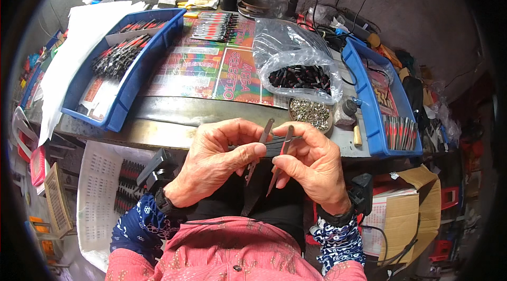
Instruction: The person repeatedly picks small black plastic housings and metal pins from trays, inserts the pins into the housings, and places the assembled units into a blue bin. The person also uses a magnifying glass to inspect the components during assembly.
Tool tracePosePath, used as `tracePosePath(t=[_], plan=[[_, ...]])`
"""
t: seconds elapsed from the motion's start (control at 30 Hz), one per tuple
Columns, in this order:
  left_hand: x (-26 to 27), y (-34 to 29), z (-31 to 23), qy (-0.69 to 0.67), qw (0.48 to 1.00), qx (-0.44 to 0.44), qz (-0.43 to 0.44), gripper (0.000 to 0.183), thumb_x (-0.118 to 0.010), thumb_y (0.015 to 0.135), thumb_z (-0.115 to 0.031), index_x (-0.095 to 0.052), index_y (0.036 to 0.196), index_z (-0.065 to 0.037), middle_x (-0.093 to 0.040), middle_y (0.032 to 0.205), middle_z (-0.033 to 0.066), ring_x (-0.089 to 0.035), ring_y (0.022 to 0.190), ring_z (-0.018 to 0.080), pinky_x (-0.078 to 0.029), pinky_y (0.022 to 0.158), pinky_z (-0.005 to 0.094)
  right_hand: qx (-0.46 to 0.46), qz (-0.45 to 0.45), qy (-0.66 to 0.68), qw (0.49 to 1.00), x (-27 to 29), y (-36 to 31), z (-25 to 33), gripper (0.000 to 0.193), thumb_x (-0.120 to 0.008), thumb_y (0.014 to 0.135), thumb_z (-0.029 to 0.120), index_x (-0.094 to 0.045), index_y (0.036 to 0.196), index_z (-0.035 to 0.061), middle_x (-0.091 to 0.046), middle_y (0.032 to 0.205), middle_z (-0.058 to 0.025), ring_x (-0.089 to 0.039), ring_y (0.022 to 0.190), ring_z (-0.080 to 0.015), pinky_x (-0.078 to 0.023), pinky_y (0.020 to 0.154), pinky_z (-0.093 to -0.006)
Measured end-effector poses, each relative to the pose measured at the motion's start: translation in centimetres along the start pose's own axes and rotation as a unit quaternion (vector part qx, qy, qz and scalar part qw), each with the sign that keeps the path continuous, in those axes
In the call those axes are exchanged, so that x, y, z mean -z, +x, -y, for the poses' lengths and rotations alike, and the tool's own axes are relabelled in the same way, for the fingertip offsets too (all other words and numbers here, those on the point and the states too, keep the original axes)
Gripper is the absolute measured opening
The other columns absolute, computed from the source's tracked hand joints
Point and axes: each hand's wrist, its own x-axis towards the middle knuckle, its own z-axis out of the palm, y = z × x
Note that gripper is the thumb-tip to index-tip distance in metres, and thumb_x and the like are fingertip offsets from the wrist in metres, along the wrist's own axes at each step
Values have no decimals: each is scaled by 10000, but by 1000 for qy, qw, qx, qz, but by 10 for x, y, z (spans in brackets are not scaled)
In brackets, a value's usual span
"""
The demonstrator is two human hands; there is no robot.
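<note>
Sleeves: pink patterned shirt nearest the lens, plus two dark blue arm covers with white print, one per forearm, and a black wrist device on each.
Left hand point(214, 162): closed in a pinch, thumb and fingers gripping a thin grey metal strip point(262, 141) that stands nearly upright.
Right hand point(311, 165): also pinched shut, holding a second slim strip point(282, 157), grey with a red edge, tilted a bit and tapering to a point at the near end.
Where the strips are: two of them, side by side between the hands, just in front of the near edge of the bench, tops close but not clearly touching.
Bins: two blue plastic bins. Left bin point(124, 99) holds bunches of black and red pieces, too many to count. Right bin point(372, 122) has a row of red and black pieces at its near end.
Bag: one clear crinkly plastic bag point(296, 54) in the middle right, with a heap of dark pieces inside.
Dish: one small round dish point(311, 112) of shiny metal bits, just near the bag.
Bench top: worn metal, with colourful printed sheets point(206, 70) laid flat.
Basket: one white perforated plastic basket point(100, 181), low on the left.
Box: one cardboard box point(409, 207), low on the right.
</note>
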Motion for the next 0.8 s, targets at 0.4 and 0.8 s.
tracePosePath(t=[0.4,0.8], plan=[[0,0,14,-42,998,34,35,151,-668,913,-97,-646,1012,16,-671,855,53,-610,667,75,-519,586,206,14,-22,-42,999,-12,-8,-10,417,-636,904,12,-494,1295,-10,-696,820,-55,-656,712,-85,-519,562,-215],[2,0,28,-63,994,73,42,148,-682,904,-109,-665,1002,1,-679,838,40,-615,653,78,-517,579,210,7,-26,-59,998,-11,-13,-30,452,-656,891,12,-498,1313,-24,-655,742,-29,-616,619,-64,-496,527,-206]])
